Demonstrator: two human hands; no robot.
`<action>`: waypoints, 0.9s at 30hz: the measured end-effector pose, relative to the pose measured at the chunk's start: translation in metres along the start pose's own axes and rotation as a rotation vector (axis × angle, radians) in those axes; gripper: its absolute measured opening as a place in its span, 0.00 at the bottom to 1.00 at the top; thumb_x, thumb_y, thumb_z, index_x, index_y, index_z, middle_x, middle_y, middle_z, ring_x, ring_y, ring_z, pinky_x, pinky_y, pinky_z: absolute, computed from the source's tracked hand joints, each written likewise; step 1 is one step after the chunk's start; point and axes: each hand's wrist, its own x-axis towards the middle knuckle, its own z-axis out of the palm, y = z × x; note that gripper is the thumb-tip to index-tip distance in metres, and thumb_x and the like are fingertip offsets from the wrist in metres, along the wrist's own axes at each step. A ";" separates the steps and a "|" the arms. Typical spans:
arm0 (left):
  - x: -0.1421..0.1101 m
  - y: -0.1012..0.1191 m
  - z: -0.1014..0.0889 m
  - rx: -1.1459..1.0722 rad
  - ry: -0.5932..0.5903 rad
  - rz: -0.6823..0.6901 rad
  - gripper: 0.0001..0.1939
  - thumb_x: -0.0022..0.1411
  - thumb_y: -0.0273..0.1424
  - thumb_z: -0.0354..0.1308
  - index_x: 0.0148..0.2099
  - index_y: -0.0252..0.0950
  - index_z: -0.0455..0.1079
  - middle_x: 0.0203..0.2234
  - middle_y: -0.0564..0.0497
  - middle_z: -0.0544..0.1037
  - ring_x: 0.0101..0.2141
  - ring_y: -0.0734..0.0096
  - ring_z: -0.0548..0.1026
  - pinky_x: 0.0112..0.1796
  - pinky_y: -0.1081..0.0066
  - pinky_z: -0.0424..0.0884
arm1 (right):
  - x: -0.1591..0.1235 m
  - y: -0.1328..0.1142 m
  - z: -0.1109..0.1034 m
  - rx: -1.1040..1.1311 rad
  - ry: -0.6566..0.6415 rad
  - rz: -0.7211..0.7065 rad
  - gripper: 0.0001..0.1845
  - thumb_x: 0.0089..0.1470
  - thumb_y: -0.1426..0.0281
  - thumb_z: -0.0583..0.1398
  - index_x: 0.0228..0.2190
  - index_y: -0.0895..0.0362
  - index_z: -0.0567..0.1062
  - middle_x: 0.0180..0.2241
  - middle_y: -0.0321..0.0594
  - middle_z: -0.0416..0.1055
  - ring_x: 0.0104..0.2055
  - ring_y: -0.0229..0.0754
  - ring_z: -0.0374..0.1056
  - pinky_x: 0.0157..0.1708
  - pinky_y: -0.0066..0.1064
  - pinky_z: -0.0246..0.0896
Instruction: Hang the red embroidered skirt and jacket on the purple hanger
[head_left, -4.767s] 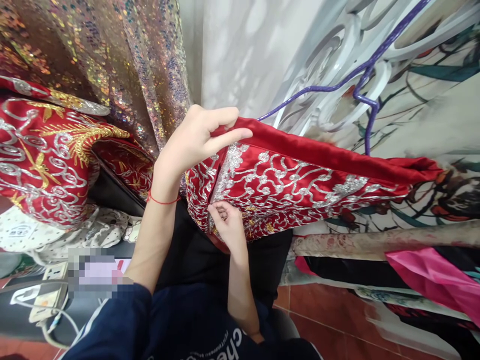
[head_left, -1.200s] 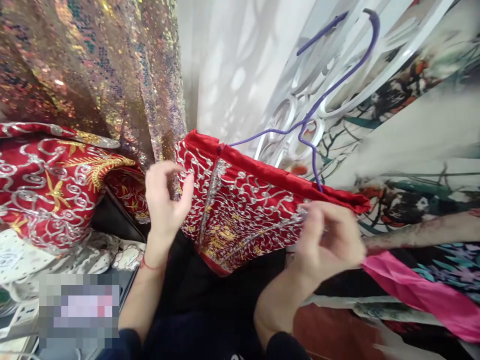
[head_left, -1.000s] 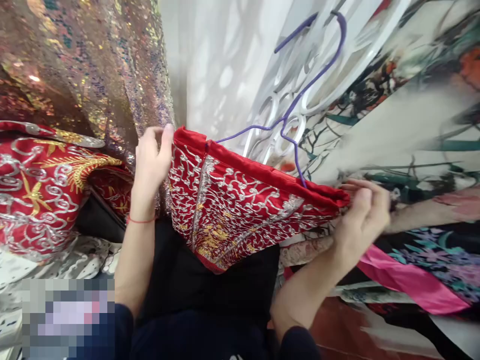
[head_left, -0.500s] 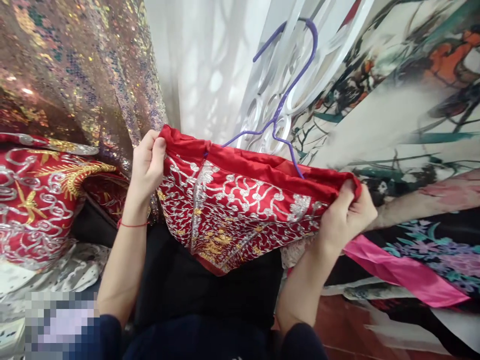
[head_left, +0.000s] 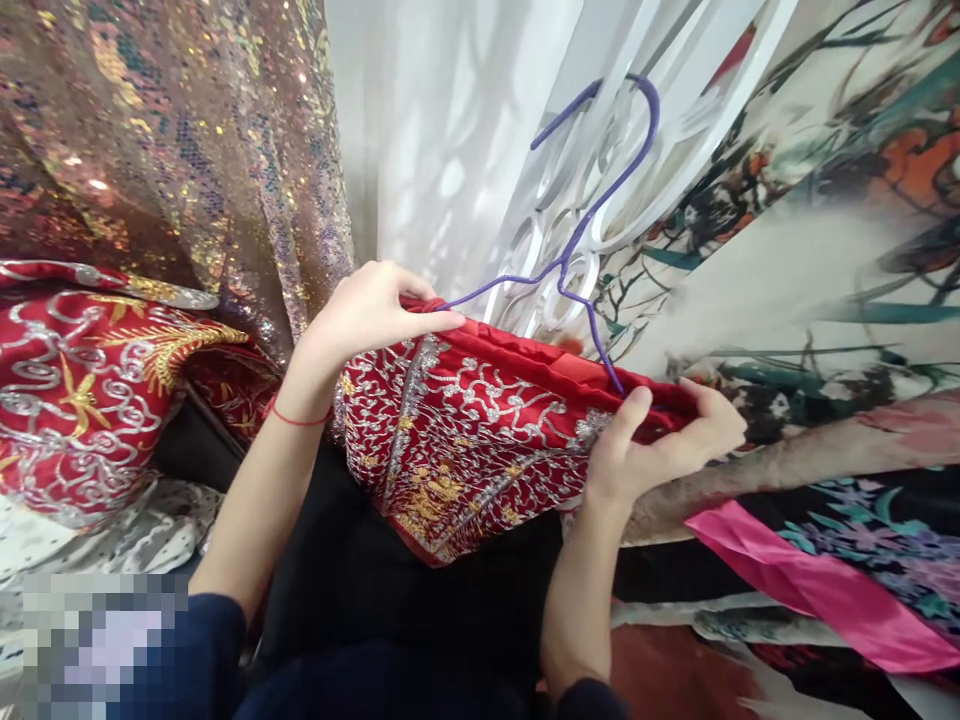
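A red garment point(head_left: 487, 440) with silver and gold embroidery hangs in front of me, its top edge a plain red satin band; its exact kind is unclear. A purple hanger point(head_left: 574, 245) stands up out of that band, the lower part hidden inside the cloth. My left hand point(head_left: 367, 315) pinches the band near the hanger's left arm, thumb in front and fingertips mostly behind. At the right end, my right hand point(head_left: 652, 440) holds the band loosely between thumb and fingers, close to the hanger's right arm.
Another red embroidered garment point(head_left: 82, 400) lies at the left. Sequined fabric point(head_left: 187, 140) hangs behind it. White openwork rails point(head_left: 675, 170) stand behind the hanger. Patterned cloth point(head_left: 810, 270) fills the right, with a pink ribbon point(head_left: 817, 590) below. White dotted cloth point(head_left: 172, 520) is at lower left.
My left hand has moved right along the band from its left corner to the hanger. My right hand has shifted left, its thumb now apart from the fingers. The band is less stretched.
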 end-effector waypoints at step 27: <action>-0.193 -0.083 0.164 -0.882 0.420 -0.709 0.18 0.58 0.47 0.65 0.35 0.37 0.71 0.27 0.53 0.71 0.29 0.72 0.70 0.35 0.71 0.70 | -0.140 -0.126 0.007 0.899 -0.968 0.395 0.16 0.59 0.66 0.62 0.49 0.54 0.71 0.47 0.46 0.77 0.50 0.45 0.74 0.52 0.39 0.72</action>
